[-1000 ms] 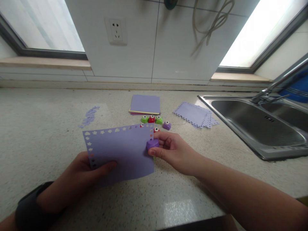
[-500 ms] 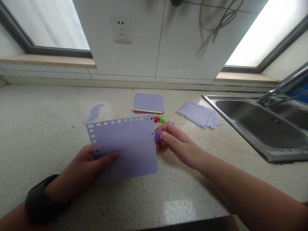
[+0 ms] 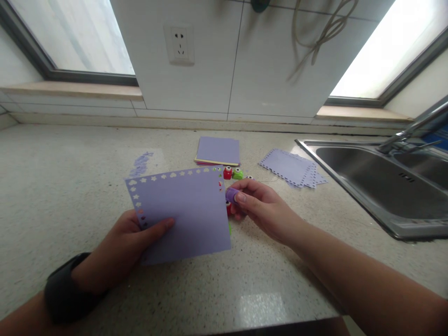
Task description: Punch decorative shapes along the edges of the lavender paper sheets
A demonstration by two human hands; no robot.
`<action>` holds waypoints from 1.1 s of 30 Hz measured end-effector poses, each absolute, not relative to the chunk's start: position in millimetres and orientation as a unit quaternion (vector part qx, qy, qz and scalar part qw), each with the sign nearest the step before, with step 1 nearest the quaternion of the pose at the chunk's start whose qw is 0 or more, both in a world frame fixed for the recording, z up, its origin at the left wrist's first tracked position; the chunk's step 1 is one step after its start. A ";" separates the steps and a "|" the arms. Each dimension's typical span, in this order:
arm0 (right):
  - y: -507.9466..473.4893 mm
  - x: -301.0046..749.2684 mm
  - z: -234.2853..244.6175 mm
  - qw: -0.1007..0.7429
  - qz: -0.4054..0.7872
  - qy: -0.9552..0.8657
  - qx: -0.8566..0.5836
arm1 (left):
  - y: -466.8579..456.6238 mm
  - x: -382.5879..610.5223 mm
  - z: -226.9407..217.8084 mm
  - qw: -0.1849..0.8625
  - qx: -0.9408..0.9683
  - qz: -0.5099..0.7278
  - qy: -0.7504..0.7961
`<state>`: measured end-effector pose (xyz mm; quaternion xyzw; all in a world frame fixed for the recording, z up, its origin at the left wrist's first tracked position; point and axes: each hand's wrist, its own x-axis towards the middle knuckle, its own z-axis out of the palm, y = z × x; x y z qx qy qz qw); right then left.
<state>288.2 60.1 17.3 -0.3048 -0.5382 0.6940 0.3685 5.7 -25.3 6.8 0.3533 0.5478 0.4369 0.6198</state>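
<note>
Lilac card [image 3: 189,214], punched with small shapes along the top edge, the left edge and the upper right edge, is held tilted above the worktop [image 3: 70,158], towards its front edge. From the left, a dark wristband [image 3: 72,289] circles the wrist of the left hand [image 3: 131,238], which grips the card, thumb on the near face. Beyond the card's top left corner lie lilac scraps [image 3: 141,164]. Nearer the worktop's back edge is a paper stack [image 3: 219,149]; a red punch [image 3: 227,173] and a green punch [image 3: 238,174] stand before it. Beside the card's right edge, the right hand [image 3: 262,205] pinches a purple punch [image 3: 231,194]; whether they touch, I cannot tell. Farther right, punched sheets [image 3: 287,167] overlap near the sink [image 3: 353,186].
</note>
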 end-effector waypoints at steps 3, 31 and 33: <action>61.1 290.4 16.6 0.374 0.696 -0.528 -0.312 | -24.8 6.5 7.4 0.618 0.354 0.437 0.550; 61.7 287.8 21.6 0.427 0.697 -0.502 -0.283 | -23.8 4.1 3.7 0.567 0.412 0.407 0.586; 61.4 287.6 21.8 0.426 0.699 -0.498 -0.288 | -24.8 6.1 7.6 0.569 0.407 0.410 0.585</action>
